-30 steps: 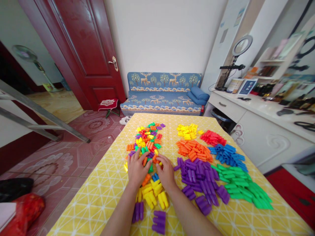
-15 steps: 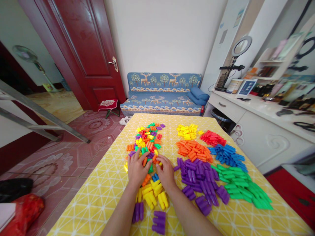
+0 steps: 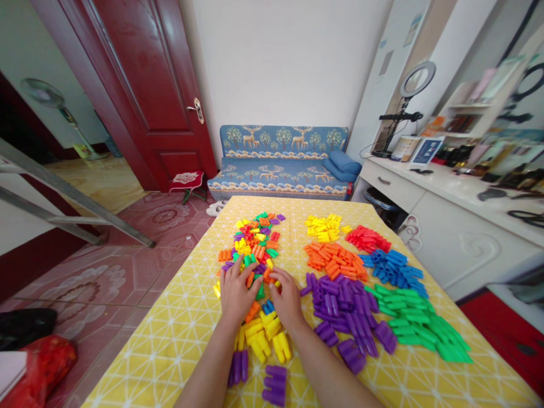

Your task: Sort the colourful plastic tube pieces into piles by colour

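My left hand rests with spread fingers over the left side of a mixed heap of bullet-shaped plastic building blocks. Across from it, my right hand touches the heap's right side, thumb and forefinger apart. A bit of yellow shows in that gap; whether it is gripped is unclear. Orange blocks and green blocks lie between the hands. Yellow blocks are gathered between my forearms, with purple blocks nearer me. My palms hide part of the heap.
Sorted piles lie on the right: yellow, orange, red, blue, purple and green. The table wears a yellow patterned cloth. Beyond it stands a blue sofa; a white dresser is at right.
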Demonstrator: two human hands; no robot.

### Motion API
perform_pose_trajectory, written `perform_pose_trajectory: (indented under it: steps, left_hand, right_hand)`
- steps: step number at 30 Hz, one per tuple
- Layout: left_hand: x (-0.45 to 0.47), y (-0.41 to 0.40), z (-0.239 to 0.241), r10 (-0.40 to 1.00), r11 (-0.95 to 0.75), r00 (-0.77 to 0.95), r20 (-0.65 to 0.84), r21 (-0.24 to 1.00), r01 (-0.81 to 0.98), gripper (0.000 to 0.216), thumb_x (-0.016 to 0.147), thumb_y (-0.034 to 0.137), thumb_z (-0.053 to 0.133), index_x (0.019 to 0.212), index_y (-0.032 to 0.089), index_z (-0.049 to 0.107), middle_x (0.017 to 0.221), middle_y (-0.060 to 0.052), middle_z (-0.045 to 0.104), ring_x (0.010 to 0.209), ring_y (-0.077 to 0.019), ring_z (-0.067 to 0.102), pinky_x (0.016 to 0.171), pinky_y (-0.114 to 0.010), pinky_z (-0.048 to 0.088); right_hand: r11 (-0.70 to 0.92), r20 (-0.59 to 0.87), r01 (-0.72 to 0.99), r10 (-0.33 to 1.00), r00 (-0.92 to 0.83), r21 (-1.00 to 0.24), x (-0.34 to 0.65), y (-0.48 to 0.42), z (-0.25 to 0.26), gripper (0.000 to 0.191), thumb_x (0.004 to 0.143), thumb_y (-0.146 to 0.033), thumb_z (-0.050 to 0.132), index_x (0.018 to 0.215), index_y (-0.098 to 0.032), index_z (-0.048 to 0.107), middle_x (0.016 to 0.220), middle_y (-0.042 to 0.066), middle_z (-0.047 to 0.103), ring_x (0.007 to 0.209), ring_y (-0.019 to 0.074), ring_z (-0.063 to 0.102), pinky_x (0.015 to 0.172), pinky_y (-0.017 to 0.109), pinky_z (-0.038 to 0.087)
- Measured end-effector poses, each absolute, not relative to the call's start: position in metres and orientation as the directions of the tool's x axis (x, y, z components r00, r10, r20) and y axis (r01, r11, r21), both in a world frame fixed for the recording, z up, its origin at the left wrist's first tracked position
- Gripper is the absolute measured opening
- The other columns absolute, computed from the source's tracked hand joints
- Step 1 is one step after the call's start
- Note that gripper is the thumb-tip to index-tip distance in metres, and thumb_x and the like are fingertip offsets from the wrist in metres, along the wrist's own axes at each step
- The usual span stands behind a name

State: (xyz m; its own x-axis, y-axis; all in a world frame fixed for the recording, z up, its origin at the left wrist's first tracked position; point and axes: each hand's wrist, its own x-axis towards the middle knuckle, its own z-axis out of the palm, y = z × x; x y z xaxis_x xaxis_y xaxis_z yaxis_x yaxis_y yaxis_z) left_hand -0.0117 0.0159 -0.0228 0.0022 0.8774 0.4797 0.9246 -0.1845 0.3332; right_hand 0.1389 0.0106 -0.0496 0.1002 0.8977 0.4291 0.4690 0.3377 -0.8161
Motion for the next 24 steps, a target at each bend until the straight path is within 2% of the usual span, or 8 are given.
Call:
perform_pose_trajectory:
  steps: [24]
  left_hand:
    - [-0.0110,0.0148,-0.0201,0.884,-0.178,-0.007,0.467,0.352,0.919,0.035,0.084,0.043,0.059,0.117,0.035,0.066,0.142,-0.006,0.049,0.122,-0.0300,0.050,0.107,-0.054,0.032]
  right_hand:
    - [0.332,0.419,0.462,0.903,0.096,-0.823,0.1389,0.0093,-0.0477,0.028,0.076,-0.010,0.052,0.096,-0.020,0.069,0.115,0.009,0.065,0.111,0.0208,0.057,0.102,0.039,0.042]
